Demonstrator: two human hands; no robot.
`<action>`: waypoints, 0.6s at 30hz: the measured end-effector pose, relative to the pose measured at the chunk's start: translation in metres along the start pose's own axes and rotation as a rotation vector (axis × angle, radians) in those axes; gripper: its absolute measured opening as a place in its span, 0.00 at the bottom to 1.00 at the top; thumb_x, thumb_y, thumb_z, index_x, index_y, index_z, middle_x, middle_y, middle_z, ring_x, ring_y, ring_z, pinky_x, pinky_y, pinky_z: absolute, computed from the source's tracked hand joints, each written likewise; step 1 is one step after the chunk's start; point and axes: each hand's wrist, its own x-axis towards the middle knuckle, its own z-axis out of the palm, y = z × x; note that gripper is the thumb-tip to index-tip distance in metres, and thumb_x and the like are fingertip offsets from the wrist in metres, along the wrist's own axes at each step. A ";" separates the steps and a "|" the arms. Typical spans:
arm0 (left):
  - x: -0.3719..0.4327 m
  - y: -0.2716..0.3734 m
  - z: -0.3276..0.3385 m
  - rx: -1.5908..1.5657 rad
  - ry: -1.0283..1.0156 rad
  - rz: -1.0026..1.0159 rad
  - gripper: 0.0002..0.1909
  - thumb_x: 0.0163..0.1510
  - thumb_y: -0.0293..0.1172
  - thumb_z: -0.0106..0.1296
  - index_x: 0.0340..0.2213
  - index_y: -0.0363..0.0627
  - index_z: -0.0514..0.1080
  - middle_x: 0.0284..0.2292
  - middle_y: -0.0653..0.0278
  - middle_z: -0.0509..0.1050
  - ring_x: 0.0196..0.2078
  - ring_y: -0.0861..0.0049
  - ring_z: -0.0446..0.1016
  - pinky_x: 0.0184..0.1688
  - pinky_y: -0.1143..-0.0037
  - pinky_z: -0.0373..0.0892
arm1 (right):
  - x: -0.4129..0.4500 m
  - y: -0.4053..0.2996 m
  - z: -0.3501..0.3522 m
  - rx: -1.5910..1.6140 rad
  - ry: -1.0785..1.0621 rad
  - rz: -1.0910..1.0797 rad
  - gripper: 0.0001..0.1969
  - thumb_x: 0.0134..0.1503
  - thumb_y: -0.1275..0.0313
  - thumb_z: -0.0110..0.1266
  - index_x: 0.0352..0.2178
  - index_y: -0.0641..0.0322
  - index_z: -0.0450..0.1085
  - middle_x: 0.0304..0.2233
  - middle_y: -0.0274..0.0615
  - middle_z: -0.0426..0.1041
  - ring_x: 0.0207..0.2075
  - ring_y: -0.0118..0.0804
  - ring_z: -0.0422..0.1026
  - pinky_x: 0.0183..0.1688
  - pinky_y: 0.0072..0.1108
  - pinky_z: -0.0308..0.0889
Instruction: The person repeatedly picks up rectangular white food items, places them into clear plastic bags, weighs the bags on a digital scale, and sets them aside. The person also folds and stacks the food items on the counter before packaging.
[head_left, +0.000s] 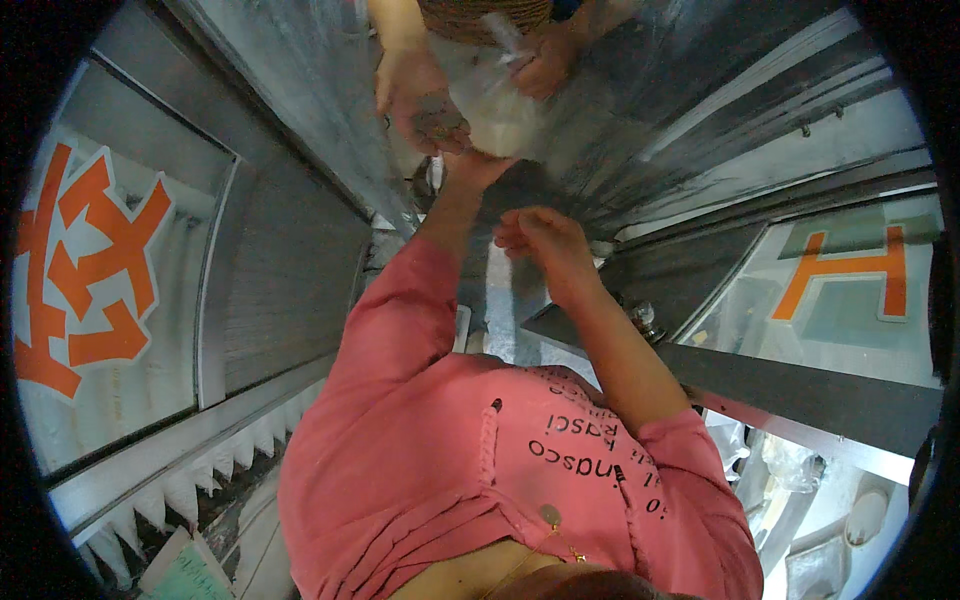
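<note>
My left hand (480, 169) reaches forward, its fingers blurred and partly hidden, right by another person's outstretched hand (420, 97). That hand has something dark and unclear on or near its fingers. The person's other hand (544, 64) holds what looks like a clear plastic bag (506, 37). In front of my chest, my right hand (544, 232) is raised with fingers loosely curled. Whether anything small lies inside it cannot be seen. Clear plastic curtain strips (322, 82) hang around the other person's hands.
Dark-framed glass door panels with orange characters stand at left (217, 285) and right (840, 277). A metal door knob (645, 319) sticks out near my right forearm. A brown woven basket (487, 19) appears at the top. White pointed trim (247, 450) runs below the left panel.
</note>
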 end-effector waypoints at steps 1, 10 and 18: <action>0.007 0.004 -0.010 0.030 -0.177 -0.052 0.30 0.48 0.57 0.35 0.48 0.53 0.59 0.48 0.60 0.61 0.52 0.58 0.56 0.50 0.55 0.54 | 0.007 0.004 0.004 0.170 0.001 0.071 0.15 0.53 0.65 0.44 0.36 0.67 0.66 0.34 0.45 0.70 0.35 0.38 0.69 0.40 0.25 0.63; -0.017 0.016 -0.048 0.209 -0.239 -0.009 0.28 0.49 0.59 0.34 0.43 0.53 0.63 0.39 0.58 0.68 0.46 0.65 0.62 0.52 0.67 0.54 | 0.131 0.019 -0.004 1.008 -0.422 0.045 0.19 0.52 0.63 0.43 0.42 0.67 0.61 0.43 0.50 0.61 0.47 0.47 0.60 0.51 0.35 0.55; -0.226 -0.005 -0.064 0.019 0.771 0.117 0.25 0.51 0.47 0.37 0.45 0.41 0.62 0.46 0.55 0.63 0.48 0.60 0.62 0.47 0.62 0.59 | 0.144 0.032 0.017 1.203 -0.430 0.174 0.15 0.53 0.69 0.41 0.38 0.69 0.62 0.39 0.53 0.64 0.45 0.50 0.62 0.49 0.36 0.60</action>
